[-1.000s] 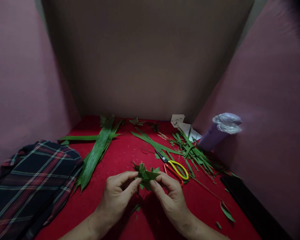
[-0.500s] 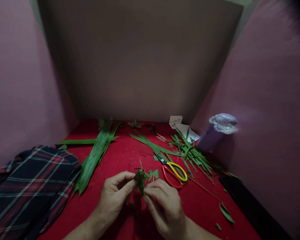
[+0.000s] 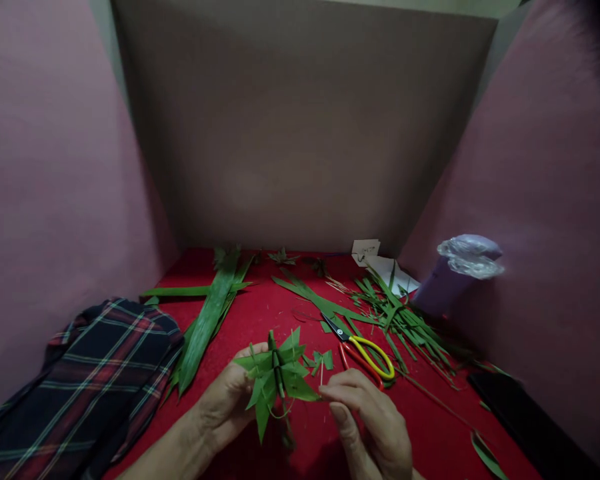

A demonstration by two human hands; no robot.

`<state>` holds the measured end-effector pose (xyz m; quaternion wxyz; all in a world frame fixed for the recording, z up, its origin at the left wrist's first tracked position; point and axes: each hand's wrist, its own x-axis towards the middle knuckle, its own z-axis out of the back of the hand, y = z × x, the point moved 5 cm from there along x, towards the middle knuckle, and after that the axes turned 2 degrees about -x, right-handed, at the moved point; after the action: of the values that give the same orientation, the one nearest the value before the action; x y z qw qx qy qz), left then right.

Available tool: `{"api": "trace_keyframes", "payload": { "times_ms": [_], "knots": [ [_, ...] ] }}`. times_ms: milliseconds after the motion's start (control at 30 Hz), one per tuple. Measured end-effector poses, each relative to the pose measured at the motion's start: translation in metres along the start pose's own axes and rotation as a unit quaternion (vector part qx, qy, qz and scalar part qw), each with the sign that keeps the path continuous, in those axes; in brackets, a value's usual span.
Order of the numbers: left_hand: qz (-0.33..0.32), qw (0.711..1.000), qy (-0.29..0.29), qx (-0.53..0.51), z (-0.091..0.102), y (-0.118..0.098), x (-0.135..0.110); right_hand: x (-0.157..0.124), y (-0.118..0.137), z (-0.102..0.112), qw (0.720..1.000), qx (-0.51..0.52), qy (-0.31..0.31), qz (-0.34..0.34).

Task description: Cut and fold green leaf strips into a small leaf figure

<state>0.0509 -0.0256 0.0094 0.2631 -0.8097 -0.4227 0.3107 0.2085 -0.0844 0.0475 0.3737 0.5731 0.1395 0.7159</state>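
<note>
Leaf star [image 3: 273,381] sits in your L hand [image 3: 230,395], held up over the red cloth [image 3: 265,310], approx. mid-view, pointed tips fanned out. That hand closes on it from behind its left side; most of the grip is hidden, so can't tell which layers you've pinched. Your R hand [image 3: 367,417] is at the right-hand tip, fingers & thumb only narrowly apart; can't tell if they pinch the tip or just sit beside it. Prob. v. light, so weight's no issue, control is. Folded blades look springy, stiffer along the creases, esp. near the dark center spine, but thin tips likely split or crease for good if you squeeze hard. Leaf surface may be a bit slick too, so go easy w/ nails. Best hold's prob. the center, where layers stack up; steady it there, touch outer tips lightly. Mind the thin curled strand [image 3: 280,417] at its lower edge: looks easy to snag. Scissors [image 3: 350,342] w/ yellow & red handles lie near your R hand, apart from the star, just beside small leaf scraps [image 3: 321,361]
</note>
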Motion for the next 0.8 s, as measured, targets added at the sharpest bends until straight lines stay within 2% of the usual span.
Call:
{"api": "trace_keyframes", "payload": {
  "times_ms": [167,267,500,800],
  "knots": [
    [-0.001,1.0,0.018,-0.019,0.0,0.0,0.002,-0.005,-0.003,0.002,1.0,0.002,-0.018,-0.004],
    [-0.008,0.999,0.025,-0.025,0.003,0.001,0.003,-0.006,-0.004,0.0,1.0,0.0,-0.002,-0.006],
    [-0.018,0.999,0.016,-0.042,0.009,0.002,0.004,-0.004,-0.009,-0.005,0.997,0.054,-0.021,-0.046],
    [-0.038,0.998,0.036,-0.031,0.012,-0.003,0.007,0.001,-0.023,-0.02,0.983,0.086,0.108,-0.12]
  ]
}}
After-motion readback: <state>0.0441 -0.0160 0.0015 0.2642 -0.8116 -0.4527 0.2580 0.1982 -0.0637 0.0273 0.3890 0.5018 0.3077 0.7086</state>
